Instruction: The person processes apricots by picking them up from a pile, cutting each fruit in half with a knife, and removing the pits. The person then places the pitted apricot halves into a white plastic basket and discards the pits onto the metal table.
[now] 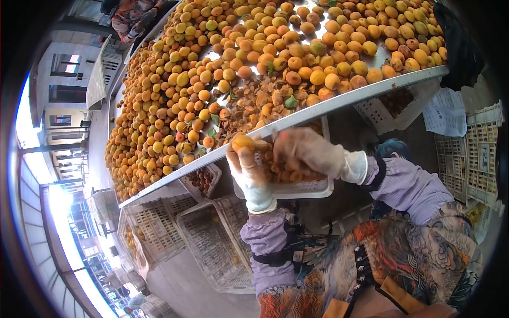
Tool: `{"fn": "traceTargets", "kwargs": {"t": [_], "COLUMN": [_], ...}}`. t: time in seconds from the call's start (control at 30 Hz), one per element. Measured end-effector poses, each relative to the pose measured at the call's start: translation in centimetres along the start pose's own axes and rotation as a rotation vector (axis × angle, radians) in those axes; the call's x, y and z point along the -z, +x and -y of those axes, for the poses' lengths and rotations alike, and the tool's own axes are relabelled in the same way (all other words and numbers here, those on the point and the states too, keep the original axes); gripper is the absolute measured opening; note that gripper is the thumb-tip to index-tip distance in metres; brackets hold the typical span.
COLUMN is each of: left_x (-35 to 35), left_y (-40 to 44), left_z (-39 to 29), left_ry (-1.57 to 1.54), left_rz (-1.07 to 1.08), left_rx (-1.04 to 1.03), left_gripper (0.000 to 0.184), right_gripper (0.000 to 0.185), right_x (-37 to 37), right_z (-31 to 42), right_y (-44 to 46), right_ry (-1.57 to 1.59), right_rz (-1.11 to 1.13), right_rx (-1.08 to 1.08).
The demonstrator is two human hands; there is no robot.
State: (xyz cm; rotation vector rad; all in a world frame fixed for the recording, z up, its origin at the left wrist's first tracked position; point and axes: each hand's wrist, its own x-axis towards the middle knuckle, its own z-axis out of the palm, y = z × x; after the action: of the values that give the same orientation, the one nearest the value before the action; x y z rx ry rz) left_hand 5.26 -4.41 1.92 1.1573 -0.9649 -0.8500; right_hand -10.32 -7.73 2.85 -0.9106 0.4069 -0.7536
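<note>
My left hand point(247, 172), in a pale glove, is closed around a yellow-orange fruit point(243, 142) at the metal table's edge point(297, 116). Just right of it, my gloved right hand point(313, 151) is smeared by motion, and its fingers cannot be made out. Under both hands is a white crate point(303, 190) with orange fruit pieces inside. A heap of brownish pits and scraps point(249, 106) lies on the table beyond my hands, beside many whole fruits point(185, 79).
Empty-looking crates point(212, 238) stand on the floor at the lower left, and stacked crates point(480, 153) at the right. A paper sack point(446, 112) and black cloth point(460, 47) are near the table's right end. Another person point(132, 18) is at the upper left.
</note>
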Motion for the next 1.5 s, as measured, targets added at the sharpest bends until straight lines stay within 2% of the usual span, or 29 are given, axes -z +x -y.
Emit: {"fn": "traceTargets", "kwargs": {"t": [0.07,0.13,0.17,0.2,0.27,0.37,0.4,0.47,0.53,0.63,0.7,0.73,0.83,0.97,1.03,1.07,1.13,1.17,1.2,1.27,1.33,1.4,1.47,1.5], "left_x": [0.0,-0.7,-1.1,-1.8,-3.0,-2.7,-2.9,-2.9,-3.2,-3.6,-4.0,-4.3,-4.8,-4.2,-3.7,-3.6,-3.3,-2.9,-2.7,-5.3,2.6,0.1,-0.5,0.0], "left_y": [-0.6,-1.0,-1.1,-1.3,-1.7,-2.1,-1.8,-1.5,-1.5,-1.4,-1.7,-1.7,-1.9,-1.5,-1.6,-1.6,-1.4,-1.7,-1.4,-1.9,-0.6,-0.8,-1.0,-1.2], "left_z": [0.1,0.2,0.5,0.5,-0.2,0.2,0.0,0.2,-0.4,-0.2,-0.2,0.0,0.6,2.1,2.6,2.8,3.1,3.5,2.8,-3.9,4.9,1.8,0.6,0.6], "left_ry": [0.021,0.250,0.310,0.300,0.434,0.550,0.661,0.682,0.661,0.676,0.623,0.622,0.390,0.272,0.142,0.140,-0.560,-0.582,-0.607,-0.392,-0.756,-0.567,-0.577,-0.641], "left_rz": [0.046,0.133,0.160,0.173,0.169,0.152,0.140,0.122,0.113,0.091,0.039,0.035,-0.099,-0.131,-0.131,-0.134,-0.169,-0.121,-0.085,-0.206,0.054,-0.081,-0.139,-0.074], "left_rx": [-0.019,-0.110,-0.161,-0.158,-0.283,-0.304,-0.454,-0.539,-0.517,-0.530,-0.320,-0.331,-0.182,-0.105,0.037,0.040,0.520,0.463,0.531,0.720,0.810,0.760,0.736,0.696], "left_gripper": [0.048,0.052,0.056,0.056,0.057,0.051,0.050,0.051,0.051,0.050,0.047,0.047,0.041,0.037,0.029,0.029,0.031,0.034,0.036,0.034,0.031,0.032,0.043,0.050], "right_gripper": [0.041,0.044,0.046,0.047,0.046,0.044,0.043,0.038,0.024,0.020,0.020,0.020,0.017,0.019,0.024,0.024,0.029,0.034,0.034,0.034,0.032,0.030,0.024,0.024], "right_x": [2.0,1.6,1.8,1.9,0.9,0.9,0.9,0.7,0.1,-0.3,-0.6,-0.9,-1.1,-0.6,-0.9,-1.3,-2.0,-1.9,-1.5,-1.2,-1.3,0.3,0.0,0.4], "right_z": [-1.0,-0.9,-1.0,-1.1,-1.3,-1.4,-1.4,-1.9,-1.7,-2.1,-2.2,-2.4,-3.1,-4.3,-3.6,-3.2,-2.4,-2.4,-2.4,-3.0,-1.7,-3.1,-0.9,-1.6], "right_y": [0.7,1.7,1.4,2.1,1.6,1.7,1.5,2.0,2.2,2.4,2.6,2.7,3.2,4.0,3.6,3.2,2.7,2.7,2.7,2.9,2.2,2.9,2.3,2.5], "right_ry": [0.000,-0.104,-0.313,-0.517,-0.236,-0.556,-0.497,-0.475,-0.033,0.113,0.075,0.072,0.066,-0.114,-0.304,-0.307,-0.653,-0.670,-0.800,-0.601,0.010,-0.622,-0.111,-0.128], "right_rz": [-0.025,-0.372,-0.306,-0.379,-0.333,-0.410,-0.361,-0.388,-0.330,-0.349,-0.429,-0.422,-0.461,-0.541,-0.559,-0.557,-0.618,-0.587,-0.566,-0.465,-0.318,-0.368,-0.306,-0.311], "right_rx": [0.017,-0.026,0.164,0.118,0.130,0.090,0.161,0.241,0.178,0.141,0.124,0.132,0.241,0.240,0.209,0.205,0.290,0.289,0.388,0.245,-0.077,0.432,0.097,0.101]}}
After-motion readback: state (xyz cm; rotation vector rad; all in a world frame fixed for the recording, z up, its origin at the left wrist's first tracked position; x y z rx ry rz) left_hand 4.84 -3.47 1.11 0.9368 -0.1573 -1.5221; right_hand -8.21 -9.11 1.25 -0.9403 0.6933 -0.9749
